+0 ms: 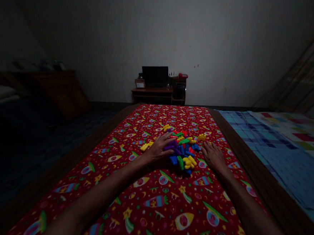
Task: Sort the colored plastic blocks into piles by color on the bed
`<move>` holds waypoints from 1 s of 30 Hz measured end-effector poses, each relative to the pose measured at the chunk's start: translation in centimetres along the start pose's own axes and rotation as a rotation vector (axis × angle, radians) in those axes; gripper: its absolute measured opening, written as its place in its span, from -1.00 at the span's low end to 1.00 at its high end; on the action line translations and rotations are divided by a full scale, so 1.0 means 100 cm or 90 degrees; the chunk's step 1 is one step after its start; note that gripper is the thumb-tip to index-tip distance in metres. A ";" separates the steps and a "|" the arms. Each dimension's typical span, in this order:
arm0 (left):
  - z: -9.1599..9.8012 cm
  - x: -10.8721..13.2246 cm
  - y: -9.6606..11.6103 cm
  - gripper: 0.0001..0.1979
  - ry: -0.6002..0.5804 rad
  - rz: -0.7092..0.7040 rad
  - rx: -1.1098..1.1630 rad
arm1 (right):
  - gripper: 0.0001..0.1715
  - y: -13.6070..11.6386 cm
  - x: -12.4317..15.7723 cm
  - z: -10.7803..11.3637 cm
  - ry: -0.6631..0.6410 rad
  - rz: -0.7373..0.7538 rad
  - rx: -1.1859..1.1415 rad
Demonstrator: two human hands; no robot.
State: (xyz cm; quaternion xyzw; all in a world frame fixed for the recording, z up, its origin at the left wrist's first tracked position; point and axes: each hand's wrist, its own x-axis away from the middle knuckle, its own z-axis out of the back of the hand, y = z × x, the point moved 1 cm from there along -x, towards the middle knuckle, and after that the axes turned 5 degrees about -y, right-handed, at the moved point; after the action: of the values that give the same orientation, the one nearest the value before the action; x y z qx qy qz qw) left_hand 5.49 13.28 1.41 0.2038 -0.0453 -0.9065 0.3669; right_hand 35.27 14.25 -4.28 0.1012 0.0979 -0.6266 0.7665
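A loose pile of small plastic pieces [183, 148] in blue, yellow, green, red and purple lies on a red patterned cloth [156, 201]. My left hand [159, 146] is at the left side of the pile, fingers spread over its purple pieces [171, 146]. Flat on the cloth to the right of the pile rests my right hand [213, 154], fingers apart and nothing in it. One yellow piece [202, 137] lies just beyond the right fingertips. More yellow pieces [146, 146] are left of my left hand.
Against the far wall stands a small desk [152, 91] with a dark monitor [155, 75]. A wooden cabinet [59, 89] is at the left. Blue checked bedding [263, 135] spreads along the right side.
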 end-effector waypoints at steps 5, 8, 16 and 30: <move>-0.008 0.004 0.080 -0.50 -0.061 -0.197 -0.099 | -0.44 0.000 0.000 -0.001 -0.010 0.011 0.021; -0.018 0.001 0.102 -0.61 -0.116 -0.290 -0.147 | -0.44 0.000 0.000 0.000 -0.003 0.022 0.025; -0.008 -0.018 0.043 -0.71 -0.097 -0.110 -0.216 | -0.43 0.000 0.000 -0.001 -0.004 -0.001 -0.002; -0.020 0.080 -0.036 0.17 -0.058 0.265 -0.069 | -0.44 0.000 -0.001 -0.005 0.014 0.003 -0.024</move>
State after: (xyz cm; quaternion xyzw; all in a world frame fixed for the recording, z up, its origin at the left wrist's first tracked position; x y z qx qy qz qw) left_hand -1.28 10.56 -3.91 0.1291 -0.0537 -0.8207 0.5541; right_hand 35.27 14.46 -4.78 0.0938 0.1181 -0.6218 0.7685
